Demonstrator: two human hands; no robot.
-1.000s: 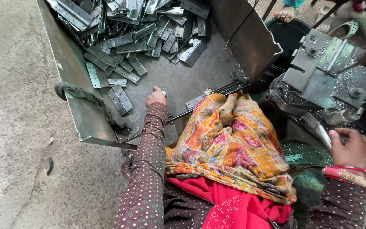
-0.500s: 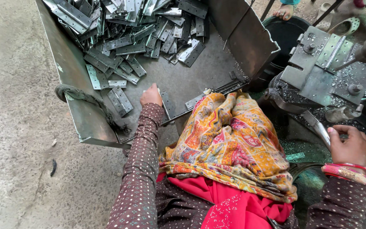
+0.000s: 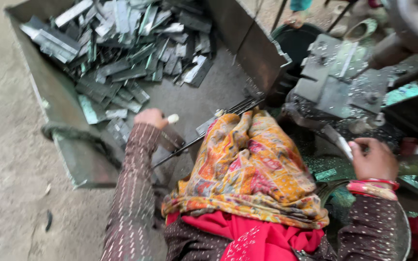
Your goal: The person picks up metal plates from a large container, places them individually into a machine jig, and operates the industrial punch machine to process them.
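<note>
Grey concrete floor, metal bin (image 3: 39, 104) of flat strips (image 3: 117, 53), left hand (image 3: 152, 117) clamped on a strip (image 3: 171, 139) near the bin's front, long axis pointing down-right, right hand (image 3: 376, 159) pinching a blade (image 3: 340, 141) by the press (image 3: 337, 79)

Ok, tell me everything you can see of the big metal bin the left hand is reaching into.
The metal bin is a large open trough of grey-green sheet metal, worn and dull, with slanted walls. It sits on the concrete floor at the person's left. A heap of flat metal pieces fills its far end; the near floor is mostly bare. The left hand is inside near the front, closed around a flat piece. A patterned cloth on the lap overlaps its near edge.
</note>
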